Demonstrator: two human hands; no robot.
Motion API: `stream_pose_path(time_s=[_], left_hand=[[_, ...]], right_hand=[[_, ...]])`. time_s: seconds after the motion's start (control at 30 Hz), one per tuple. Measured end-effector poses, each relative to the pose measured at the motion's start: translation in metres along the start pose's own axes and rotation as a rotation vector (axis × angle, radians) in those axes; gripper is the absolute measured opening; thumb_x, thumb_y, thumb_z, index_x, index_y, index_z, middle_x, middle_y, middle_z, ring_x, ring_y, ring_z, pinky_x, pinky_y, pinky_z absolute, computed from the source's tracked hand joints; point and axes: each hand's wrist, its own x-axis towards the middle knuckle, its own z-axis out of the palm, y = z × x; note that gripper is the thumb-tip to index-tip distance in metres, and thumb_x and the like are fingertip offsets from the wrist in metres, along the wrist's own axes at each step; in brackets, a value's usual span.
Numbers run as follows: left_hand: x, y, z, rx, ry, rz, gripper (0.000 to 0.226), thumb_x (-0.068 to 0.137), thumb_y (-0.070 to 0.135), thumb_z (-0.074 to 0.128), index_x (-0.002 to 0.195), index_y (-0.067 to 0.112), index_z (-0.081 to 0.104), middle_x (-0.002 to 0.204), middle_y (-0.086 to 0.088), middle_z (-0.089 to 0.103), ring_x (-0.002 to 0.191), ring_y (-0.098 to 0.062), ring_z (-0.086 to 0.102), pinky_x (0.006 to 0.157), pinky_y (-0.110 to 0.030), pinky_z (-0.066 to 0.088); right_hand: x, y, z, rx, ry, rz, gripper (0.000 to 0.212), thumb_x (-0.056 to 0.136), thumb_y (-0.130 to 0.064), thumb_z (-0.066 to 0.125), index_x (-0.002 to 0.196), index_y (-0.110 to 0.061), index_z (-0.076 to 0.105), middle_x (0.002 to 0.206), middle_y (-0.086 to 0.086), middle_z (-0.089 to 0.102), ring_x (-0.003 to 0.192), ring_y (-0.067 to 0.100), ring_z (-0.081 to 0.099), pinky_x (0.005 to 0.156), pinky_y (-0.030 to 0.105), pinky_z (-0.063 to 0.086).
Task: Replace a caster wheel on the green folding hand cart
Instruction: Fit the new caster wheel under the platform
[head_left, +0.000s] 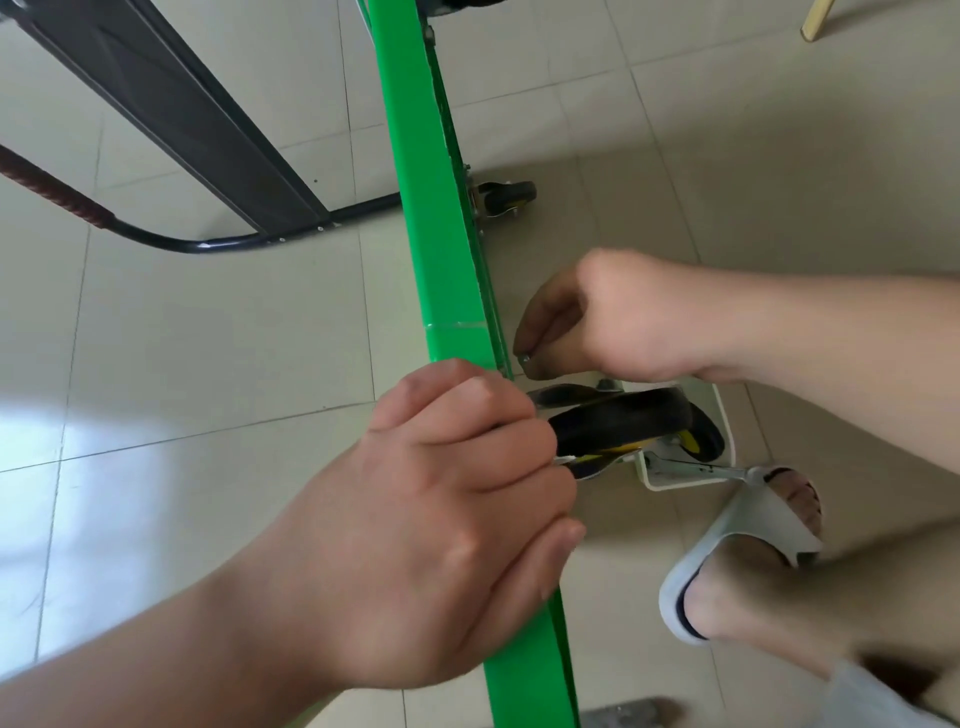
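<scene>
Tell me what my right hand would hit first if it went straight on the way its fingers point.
Probably the green cart, at its underside edge; the right hand, pinching a small metal part, points left at it from close by. Depth is unclear.

Caster wheel (623, 415): near end gone under the left hand (457, 519) and its curled grip.
Small metal piece (524, 357): pinched in the right hand (613, 322), too small to name.
Green cart (436, 234): runs off top and bottom edges.
Far caster (506, 197): half tucked behind the cart.
Grey thing (631, 716): blurred, cut off at the bottom.
</scene>
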Motion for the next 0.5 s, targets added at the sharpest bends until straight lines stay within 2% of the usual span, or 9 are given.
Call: stream_pose_path(time_s=[0.1, 0.17, 0.23, 0.37, 0.5], left_hand=[[-0.0001, -0.0004, 0.0005, -0.007, -0.013, 0.002, 0.045, 0.112, 0.032, 0.033, 0.085, 0.02, 0.067, 0.092, 0.003, 0.06, 0.105, -0.024, 0.057, 0.1, -0.036, 0.04], [0.0, 0.0003, 0.0014, -0.004, -0.007, -0.001, 0.045, 0.112, 0.032, 0.033, 0.084, 0.02, 0.066, 0.092, 0.004, 0.06, 0.106, -0.023, 0.057, 0.098, -0.04, 0.042], [0.0002, 0.0008, 0.0015, -0.015, 0.004, -0.007, 0.045, 0.112, 0.032, 0.033, 0.083, 0.021, 0.066, 0.092, 0.004, 0.061, 0.106, -0.022, 0.058, 0.099, -0.039, 0.043], [0.0003, 0.0011, 0.0013, -0.015, 0.011, -0.009, 0.047, 0.112, 0.033, 0.033, 0.082, 0.021, 0.067, 0.092, 0.005, 0.062, 0.105, -0.021, 0.058, 0.1, -0.038, 0.042], [0.0011, 0.0011, 0.0014, -0.018, 0.004, -0.011, 0.047, 0.112, 0.032, 0.033, 0.082, 0.02, 0.066, 0.091, 0.004, 0.061, 0.105, -0.022, 0.059, 0.096, -0.041, 0.043]], right_hand=[[0.002, 0.0019, 0.0012, 0.03, -0.033, 0.038, 0.016, 0.076, -0.027, 0.085, 0.091, -0.03, 0.079, 0.093, -0.006, 0.076, 0.088, 0.026, 0.073, 0.075, 0.044, 0.058], [0.0026, 0.0034, 0.0027, 0.048, -0.045, 0.07, 0.016, 0.076, -0.027, 0.085, 0.09, -0.031, 0.079, 0.093, -0.008, 0.076, 0.086, 0.02, 0.071, 0.064, 0.034, 0.052], [0.0029, 0.0038, 0.0039, 0.077, -0.055, 0.092, 0.015, 0.076, -0.024, 0.083, 0.089, -0.03, 0.08, 0.091, -0.009, 0.076, 0.084, 0.016, 0.071, 0.063, 0.026, 0.046], [0.0027, 0.002, 0.0045, 0.119, -0.079, 0.11, 0.016, 0.076, -0.017, 0.081, 0.088, -0.027, 0.08, 0.085, -0.005, 0.078, 0.079, 0.016, 0.071, 0.06, 0.024, 0.047], [0.004, 0.0017, 0.0042, 0.152, -0.094, 0.136, 0.015, 0.076, -0.019, 0.084, 0.089, -0.024, 0.081, 0.082, -0.002, 0.077, 0.065, 0.01, 0.065, 0.053, 0.022, 0.046]])
